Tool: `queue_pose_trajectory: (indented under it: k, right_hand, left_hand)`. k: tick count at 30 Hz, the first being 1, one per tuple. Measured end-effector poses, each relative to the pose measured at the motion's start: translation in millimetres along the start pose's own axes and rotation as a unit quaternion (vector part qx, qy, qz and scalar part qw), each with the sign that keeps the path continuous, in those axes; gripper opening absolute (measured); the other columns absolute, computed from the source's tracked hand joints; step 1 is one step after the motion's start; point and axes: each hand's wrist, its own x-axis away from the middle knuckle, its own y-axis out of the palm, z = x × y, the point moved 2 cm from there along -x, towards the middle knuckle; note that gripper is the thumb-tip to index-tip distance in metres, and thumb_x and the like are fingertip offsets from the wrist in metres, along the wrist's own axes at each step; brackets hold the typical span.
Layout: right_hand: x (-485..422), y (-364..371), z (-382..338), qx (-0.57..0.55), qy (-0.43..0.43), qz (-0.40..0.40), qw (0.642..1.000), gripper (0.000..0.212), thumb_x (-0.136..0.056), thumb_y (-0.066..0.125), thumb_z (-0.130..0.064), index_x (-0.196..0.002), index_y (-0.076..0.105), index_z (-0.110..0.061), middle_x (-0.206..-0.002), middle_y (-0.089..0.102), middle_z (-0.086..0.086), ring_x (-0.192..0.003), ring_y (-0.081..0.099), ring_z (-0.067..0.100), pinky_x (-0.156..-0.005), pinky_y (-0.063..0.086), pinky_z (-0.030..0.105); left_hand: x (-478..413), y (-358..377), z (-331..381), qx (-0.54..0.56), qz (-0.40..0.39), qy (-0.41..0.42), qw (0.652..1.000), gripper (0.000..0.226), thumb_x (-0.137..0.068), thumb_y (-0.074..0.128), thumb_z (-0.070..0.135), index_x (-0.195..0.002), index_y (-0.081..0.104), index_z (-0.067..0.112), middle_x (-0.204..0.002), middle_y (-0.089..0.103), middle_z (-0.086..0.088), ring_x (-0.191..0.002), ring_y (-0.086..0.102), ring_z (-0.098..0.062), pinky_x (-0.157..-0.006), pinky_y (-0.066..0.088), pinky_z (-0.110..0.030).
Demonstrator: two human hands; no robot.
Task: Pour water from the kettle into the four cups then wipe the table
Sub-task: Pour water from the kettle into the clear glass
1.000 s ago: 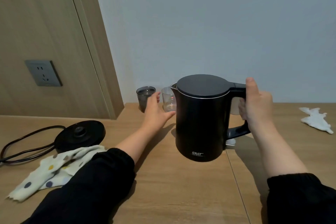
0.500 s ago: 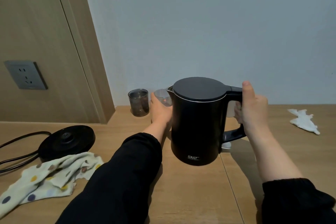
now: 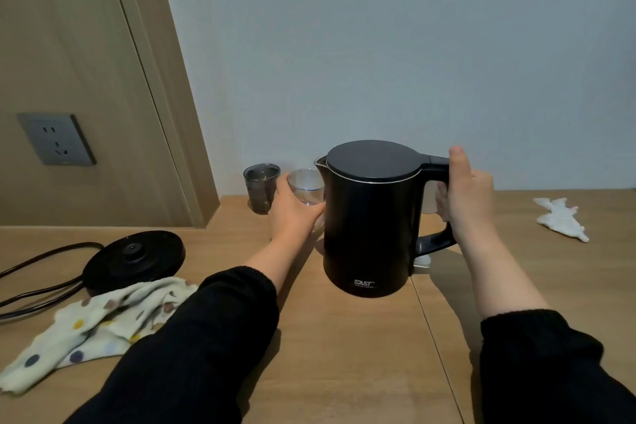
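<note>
Kettle (image 3: 370,217), black with its lid closed, is upright over the middle of the wooden table (image 3: 344,354), almost where it was half a second ago. Its long axis is vertical, the spout (image 3: 320,161) points left and the handle (image 3: 437,162) points right. The right hand (image 3: 469,196) grips the handle, with fingers curled around it and the thumb up on top. The left hand (image 3: 292,213), which one second ago only reached with fingers apart, now wraps the clear cup (image 3: 306,188) just beside the spout. A dark cup (image 3: 261,188) stands just left of it. Whether the kettle touches the table, I cannot tell.
</note>
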Motion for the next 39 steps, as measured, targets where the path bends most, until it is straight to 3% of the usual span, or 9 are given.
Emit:
queue_pose_trajectory:
  k: [6,10,14,18,23,26,31,36,39]
  right_hand:
    - [3.1,-0.1,-4.9,0.005,0.015,0.001,1.000,0.052,-0.066,0.044,-0.069,-0.059,0.025,-0.021,-0.056,0.027,0.006,-0.044,0.025,0.019,-0.047,0.018,0.025]
    - [5.2,-0.7,-6.4,-0.002,0.021,-0.002,1.000,0.049,-0.076,0.045,-0.062,-0.057,0.023,-0.022,-0.046,0.024,-0.003,-0.037,0.023,0.014,-0.045,0.018,0.023]
    - [7.1,-1.8,-9.8,-0.005,0.036,-0.008,0.999,0.049,-0.084,0.046,-0.058,-0.058,0.025,-0.021,-0.052,0.026,0.001,-0.038,0.024,0.014,-0.045,0.017,0.022]
    - [8.6,-3.0,-12.6,-0.004,0.050,-0.008,0.999,0.050,-0.096,0.049,-0.049,-0.060,0.026,-0.021,-0.054,0.027,0.003,-0.038,0.024,0.014,-0.044,0.016,0.022]
    - [17.5,5.1,-33.9,0.029,0.029,-0.032,0.999,0.054,-0.069,0.052,-0.066,-0.057,0.024,-0.022,-0.052,0.024,0.001,-0.043,0.023,0.017,-0.046,0.019,0.028]
    - [18.0,11.6,-49.3,0.053,0.011,-0.059,0.997,0.054,-0.064,0.053,-0.067,-0.055,0.022,-0.023,-0.051,0.022,-0.001,-0.045,0.019,0.018,-0.046,0.018,0.029]
    - [9.9,13.3,-60.8,0.089,-0.008,-0.084,0.992,0.053,-0.089,0.055,-0.052,-0.056,0.025,-0.021,-0.054,0.025,0.003,-0.041,0.019,0.016,-0.041,0.019,0.022]
    - [9.2,13.6,-73.7,0.132,-0.031,-0.108,0.985,0.049,-0.090,0.054,-0.050,-0.059,0.032,-0.019,-0.048,0.024,0.002,-0.037,0.019,0.015,-0.039,0.018,0.021]
    - [8.1,16.4,-80.3,0.147,-0.034,-0.113,0.982,0.048,-0.090,0.055,-0.049,-0.060,0.032,-0.019,-0.053,0.026,0.003,-0.036,0.018,0.014,-0.039,0.017,0.020]
  left_hand:
    - [25.1,-39.1,-8.3,0.016,0.016,0.019,1.000,0.089,-0.064,0.086,0.029,-0.136,0.035,0.019,-0.129,0.053,-0.003,-0.117,0.051,-0.022,-0.089,0.043,-0.028]
    - [56.6,-60.9,-9.7,0.026,-0.013,0.033,0.999,0.089,-0.064,0.087,0.028,-0.136,0.036,0.020,-0.122,0.052,0.003,-0.105,0.048,-0.013,-0.086,0.043,-0.025]
    - [82.5,-77.8,-17.1,0.048,-0.060,0.044,0.996,0.089,-0.062,0.088,0.021,-0.136,0.037,0.022,-0.127,0.052,0.002,-0.112,0.050,-0.015,-0.092,0.046,-0.030]
    - [92.8,-89.2,-22.8,0.053,-0.105,0.066,0.991,0.086,-0.063,0.087,0.018,-0.134,0.039,0.024,-0.129,0.051,0.002,-0.110,0.049,-0.013,-0.085,0.046,-0.023]
    - [92.0,-94.1,-32.2,0.084,-0.141,0.064,0.984,0.079,-0.063,0.087,0.015,-0.128,0.043,0.026,-0.122,0.054,0.005,-0.112,0.052,-0.015,-0.084,0.045,-0.019]
    - [88.7,-93.7,-37.1,0.088,-0.149,0.066,0.983,0.080,-0.061,0.088,0.016,-0.127,0.043,0.027,-0.121,0.055,0.007,-0.111,0.053,-0.013,-0.085,0.044,-0.019]
    - [81.9,-91.5,-43.3,0.107,-0.171,0.057,0.978,0.085,-0.058,0.088,0.011,-0.127,0.042,0.031,-0.122,0.056,0.007,-0.114,0.054,-0.014,-0.091,0.048,-0.027]
    - [77.2,-94.1,-43.6,0.074,-0.155,0.070,0.983,0.092,-0.060,0.088,0.014,-0.135,0.038,0.028,-0.122,0.051,0.009,-0.112,0.049,-0.010,-0.091,0.042,-0.021]
    - [71.8,-95.8,-47.5,0.083,-0.154,0.061,0.983,0.094,-0.059,0.089,0.016,-0.137,0.037,0.025,-0.128,0.054,0.003,-0.116,0.051,-0.014,-0.098,0.046,-0.030]
